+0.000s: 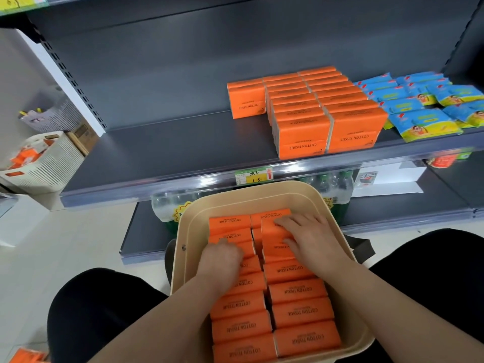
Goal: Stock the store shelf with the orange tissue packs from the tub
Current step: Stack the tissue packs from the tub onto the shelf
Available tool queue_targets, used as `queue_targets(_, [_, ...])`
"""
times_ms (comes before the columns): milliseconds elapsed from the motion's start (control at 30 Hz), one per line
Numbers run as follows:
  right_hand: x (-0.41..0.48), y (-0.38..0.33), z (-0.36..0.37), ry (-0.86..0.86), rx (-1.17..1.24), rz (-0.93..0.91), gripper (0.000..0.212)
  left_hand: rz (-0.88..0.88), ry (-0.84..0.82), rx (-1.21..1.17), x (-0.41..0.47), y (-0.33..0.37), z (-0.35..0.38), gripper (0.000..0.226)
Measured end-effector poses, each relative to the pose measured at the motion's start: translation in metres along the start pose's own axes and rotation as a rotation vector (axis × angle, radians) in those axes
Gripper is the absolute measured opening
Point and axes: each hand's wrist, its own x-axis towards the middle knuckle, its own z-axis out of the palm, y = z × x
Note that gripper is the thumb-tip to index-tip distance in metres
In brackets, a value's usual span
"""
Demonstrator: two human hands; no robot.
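**Orange tissue packs [301, 313] in mid-transfer from tub [248, 189] to shelf [157, 145]**

Head view. A beige tub sits between the person's dark-clad legs, directly in front of a dark grey store shelf. Inside it the tissue packs stand on edge in two close columns, filling it from the near wall almost to the far wall.

The left hand [222, 258] sits on the left column with its fingers curled downward among the packs. The fingertips are hidden, so its grip is inferred, not seen. The right hand [311, 237] lies over the far end of the right column. Its fingers bend across the top of a pack that stands higher than its neighbours, and its thumb is against the side. The pack appears to be held between them.

On the shelf, the stocked packs [303, 121] form two long rows running front to back. A short third row has been begun at the back, to their left. Blue packets [419, 121] lie just beside them on the right. Bare shelf board shows to the left of the stocked rows.

Progress, as a judgement: roughly the first half is done. The third row is barely started, and the tub holds about as many packs as the shelf. The step in hand appears to be lifting the next batch out.
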Motion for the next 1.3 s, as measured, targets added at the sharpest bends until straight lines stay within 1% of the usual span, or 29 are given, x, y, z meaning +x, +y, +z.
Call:
queue_targets(167, [-0.002, 0.000, 0.000, 0.032, -0.010, 0.043, 0.043, -0.064, 0.032, 0.005, 0.001, -0.014, -0.032, 0.016])
queue_targets(233, [-0.001, 0.000, 0.001, 0.027, -0.019, 0.038, 0.043, -0.090, 0.091, -0.027, 0.003, -0.023, -0.049, 0.017])
queue_targets(333, [-0.001, -0.002, 0.000, 0.024, -0.010, 0.024, 0.044, -0.113, 0.188, -0.081, 0.006, -0.031, -0.068, 0.012])
queue_targets(400, [-0.001, -0.004, 0.000, 0.023, 0.001, 0.016, 0.044, -0.108, 0.232, -0.114, 0.009, -0.028, -0.069, 0.006])
queue_targets(467, [-0.002, -0.004, -0.001, 0.018, -0.003, 0.006, 0.045, -0.092, 0.213, -0.194, 0.010, -0.022, -0.061, 0.003])
queue_targets(500, [-0.002, -0.004, -0.001, 0.012, -0.005, 0.001, 0.046, -0.083, 0.179, -0.260, 0.009, -0.019, -0.054, 0.011])
queue_targets(567, [-0.002, -0.002, 0.000, 0.002, 0.004, 0.003, 0.047, -0.064, 0.124, -0.348, 0.007, -0.014, -0.043, 0.038])
queue_targets(633, [-0.002, -0.002, 0.000, 0.009, 0.012, 0.005, 0.047, -0.085, 0.141, -0.356, 0.006, -0.014, -0.036, 0.062])
queue_targets(667, [-0.002, -0.002, 0.000, 0.011, 0.010, 0.004, 0.047, -0.103, 0.158, -0.345, 0.006, -0.015, -0.035, 0.069])
queue_targets(733, [-0.001, -0.002, -0.001, 0.006, 0.000, -0.002, 0.048, -0.122, 0.187, -0.298, 0.006, -0.017, -0.036, 0.071])
queue_targets(800, [0.001, -0.004, -0.006, 0.011, -0.014, 0.002, 0.048, -0.102, 0.212, -0.266, 0.007, -0.018, -0.040, 0.065])
queue_targets(900, [0.010, -0.005, -0.023, 0.121, -0.036, 0.016, 0.051, -0.095, 0.279, -0.303, 0.008, -0.021, -0.057, 0.054])
queue_targets(1100, [0.054, -0.005, -0.089, 0.427, -0.086, -0.001, 0.054, -0.120, 0.427, -0.462, 0.028, -0.040, -0.120, 0.047])
queue_targets(1200, [0.085, -0.002, -0.121, 0.479, -0.104, -0.014, 0.053, -0.156, 0.488, -0.460, 0.046, -0.050, -0.154, 0.048])
queue_targets(1300, [0.123, 0.003, -0.145, 0.486, -0.131, 0.016, 0.055, -0.189, 0.486, -0.458, 0.074, -0.061, -0.177, 0.047])
